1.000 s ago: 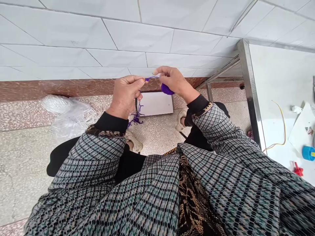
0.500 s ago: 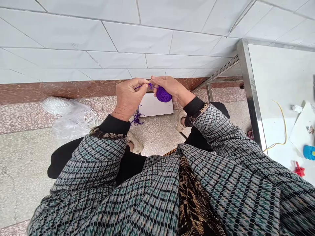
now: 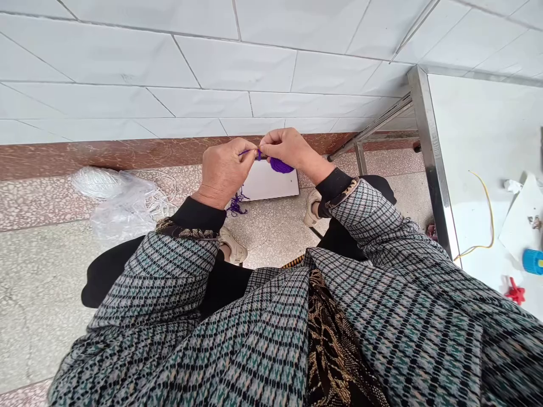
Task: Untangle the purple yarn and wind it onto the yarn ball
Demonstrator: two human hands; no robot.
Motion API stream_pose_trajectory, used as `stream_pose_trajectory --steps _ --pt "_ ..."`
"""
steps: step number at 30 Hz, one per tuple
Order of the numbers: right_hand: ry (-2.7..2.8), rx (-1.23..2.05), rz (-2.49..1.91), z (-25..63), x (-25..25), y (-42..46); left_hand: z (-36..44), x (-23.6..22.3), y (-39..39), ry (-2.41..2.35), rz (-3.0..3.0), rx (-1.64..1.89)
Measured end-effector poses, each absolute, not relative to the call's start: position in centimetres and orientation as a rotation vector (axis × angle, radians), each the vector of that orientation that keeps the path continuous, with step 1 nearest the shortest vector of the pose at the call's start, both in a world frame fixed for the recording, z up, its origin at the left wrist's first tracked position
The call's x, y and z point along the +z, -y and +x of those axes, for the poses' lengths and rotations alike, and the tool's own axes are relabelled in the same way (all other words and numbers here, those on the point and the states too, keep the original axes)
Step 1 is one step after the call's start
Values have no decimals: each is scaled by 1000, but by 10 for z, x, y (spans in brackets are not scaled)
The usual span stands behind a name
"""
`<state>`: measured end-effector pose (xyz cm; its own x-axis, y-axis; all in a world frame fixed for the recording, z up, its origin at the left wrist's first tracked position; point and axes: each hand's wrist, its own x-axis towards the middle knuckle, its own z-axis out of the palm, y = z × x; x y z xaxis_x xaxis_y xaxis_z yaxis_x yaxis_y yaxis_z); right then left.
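1. Pinching purple yarn [image 3: 259, 154] between thumb and forefinger, our left hand [image 3: 219, 169] seems to give one side of the small knotted spot a firm anchor. The grip's lower fingers are hidden, so we cannot tell what they hold.

2. Our right hand [image 3: 291, 148] meets it fingertip to fingertip, its grip also closed thumb to forefinger at that spot. Working this close probably gives us finer control over thin, soft strands.

3. Just below the right hand's pinch sits the purple yarn ball [image 3: 280, 165], likely tucked against the curled fingers so that it cannot roll off; the exact contact is hidden.

4. Beneath our left hand hangs a tangled purple tail [image 3: 237, 204], beside the white board [image 3: 271, 183]. We judge that it dangles there to leave our fingertips free.

5. Both hands are raised in front of us, over the space between our shoes, near the tiled wall [image 3: 203, 56], which leaves the yarn in plain sight.

6. On the floor [image 3: 271, 234], to our left, white cord [image 3: 95, 182] lies with a clear plastic bag [image 3: 114, 217], well apart from the purple yarn. To our right, the desk [image 3: 462, 135] carries a yellow wire [image 3: 491, 217] and a blue cap [image 3: 531, 262].
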<state>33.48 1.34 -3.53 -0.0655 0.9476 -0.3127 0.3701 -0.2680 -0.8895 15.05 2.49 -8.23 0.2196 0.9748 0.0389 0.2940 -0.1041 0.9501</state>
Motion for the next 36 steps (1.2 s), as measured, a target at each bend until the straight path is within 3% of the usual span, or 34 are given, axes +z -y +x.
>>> stream_pose_trajectory --steps 10,17,24,29,36 --pt "1658 1193 -1712 336 -36 -13 151 -83 -23 -1270 1779 962" --pt "1837 856 -1800 337 -53 -14 152 -84 -25 -1355 1928 826" --pt "1455 1291 -1580 339 -58 -16 151 -93 -35 -1266 1581 886" --pt "1450 1201 -1582 341 -67 -19 149 -82 -33 -1345 1716 1064" --pt "1689 1036 -1637 337 -65 -17 158 -72 -25 -1226 1622 926"
